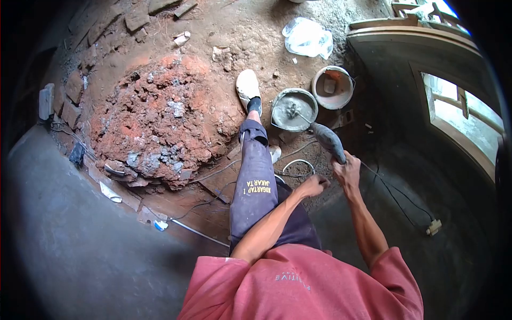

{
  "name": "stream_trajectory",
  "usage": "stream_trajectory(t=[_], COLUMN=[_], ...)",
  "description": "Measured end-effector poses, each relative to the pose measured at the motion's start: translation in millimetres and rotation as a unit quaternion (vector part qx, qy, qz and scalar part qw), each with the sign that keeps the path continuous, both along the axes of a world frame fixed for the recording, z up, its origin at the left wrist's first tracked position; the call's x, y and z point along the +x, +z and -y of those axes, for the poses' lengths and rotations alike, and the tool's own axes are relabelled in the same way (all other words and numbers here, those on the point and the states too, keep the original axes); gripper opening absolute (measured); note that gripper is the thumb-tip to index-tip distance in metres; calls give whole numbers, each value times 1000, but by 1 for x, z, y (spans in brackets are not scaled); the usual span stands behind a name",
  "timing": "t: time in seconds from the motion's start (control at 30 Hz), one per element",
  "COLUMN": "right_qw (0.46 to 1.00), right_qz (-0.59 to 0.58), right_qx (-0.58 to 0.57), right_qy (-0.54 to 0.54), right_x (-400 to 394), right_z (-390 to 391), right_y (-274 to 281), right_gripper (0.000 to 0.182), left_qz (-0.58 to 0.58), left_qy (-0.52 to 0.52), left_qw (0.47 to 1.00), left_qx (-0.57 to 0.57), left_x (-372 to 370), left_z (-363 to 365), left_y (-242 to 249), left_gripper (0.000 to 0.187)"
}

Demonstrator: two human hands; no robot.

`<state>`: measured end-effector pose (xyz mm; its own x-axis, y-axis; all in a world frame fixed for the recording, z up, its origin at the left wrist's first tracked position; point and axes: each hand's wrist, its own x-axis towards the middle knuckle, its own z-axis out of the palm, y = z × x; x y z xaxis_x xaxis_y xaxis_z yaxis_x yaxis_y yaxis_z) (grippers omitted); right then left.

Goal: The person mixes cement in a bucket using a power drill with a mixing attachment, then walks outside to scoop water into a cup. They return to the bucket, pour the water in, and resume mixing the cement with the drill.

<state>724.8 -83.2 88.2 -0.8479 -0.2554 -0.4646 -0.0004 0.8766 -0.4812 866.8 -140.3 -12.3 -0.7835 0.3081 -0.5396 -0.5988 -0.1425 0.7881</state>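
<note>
A dark grey power tool [327,140] lies slantwise right of the centre of the frame, its thin metal rod [304,118] reaching down into grey mixture [284,111] in a bucket [295,90]. The tool looks hard, rigid and fairly heavy, with its weight probably in the thick body; the dusty-looking casing might turn slick if wet mix reached it. The best hold would seem to be the rear end, with the body as a second place to steady it, well clear of the rod. The right hand [348,169] is closed around that rear end. The left hand [313,186], just beside it towards the centre, has its fingers curled and touches no part of the tool; whether anything is inside it cannot be told. The mixture appears thick and soft, and would likely drag on the rod. A second bucket [344,92] stands beside the first, to its upper right, with a crumpled plastic bag [308,37] above both. A dark cord [397,193] runs towards a pale connector [433,228] at lower right, while a reddish rubble mound [154,122] fills the upper left.
</note>
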Motion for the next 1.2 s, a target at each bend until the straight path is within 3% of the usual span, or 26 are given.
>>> stream_trajectory(t=[0.1, 0.17, 0.33, 0.43, 0.5, 0.6, 0.73, 0.87, 0.93, 1.03, 1.1, 1.2], right_qw=[1000, 1000, 999, 999, 999, 999, 999, 1000, 999, 997, 998, 999], right_qz=[9, 2, -31, 28, 9, -32, -27, -15, -28, -58, -50, -19], right_qx=[-3, 5, 19, -27, -21, -19, -3, -5, -18, -16, -22, -30], right_qy=[-8, -3, 22, -37, -26, -17, -25, -22, 5, 56, 33, 1], right_x=[3, 3, 0, -2, 4, 7, 9, 5, 0, -7, -14, -23], right_z=[-6, -8, -10, -1, -7, -6, -20, -26, -31, -36, -25, -15], right_y=[34, 36, -52, -70, -51, -13, 50, 61, 38, -28, -61, -65], right_gripper=[21, 19, 17, 20, 20, 20, 18, 16, 16, 19, 19, 20], left_qz=[64, 62, 43, 43, 104, 21, 63, 52, 33, 40, 53, 95], left_qy=[-21, -21, 4, -7, -48, -19, -32, -61, -6, -50, -30, -34], left_qw=[993, 995, 999, 999, 993, 999, 996, 996, 999, 998, 998, 994], left_qx=[95, 80, 29, 2, 27, -22, 52, 45, 37, 21, 28, 42], left_x=[-4, -4, 7, 4, -1, 2, -6, 2, 11, 7, 8, 7], left_z=[1, 2, -7, 2, 9, 4, 10, -2, -8, -10, -11, -2], left_y=[5, 6, -8, -3, 6, 1, 15, 1, -3, -8, -7, -11], left_gripper=[27, 27, 30, 31, 33, 32, 30, 31, 33, 34, 34, 34])
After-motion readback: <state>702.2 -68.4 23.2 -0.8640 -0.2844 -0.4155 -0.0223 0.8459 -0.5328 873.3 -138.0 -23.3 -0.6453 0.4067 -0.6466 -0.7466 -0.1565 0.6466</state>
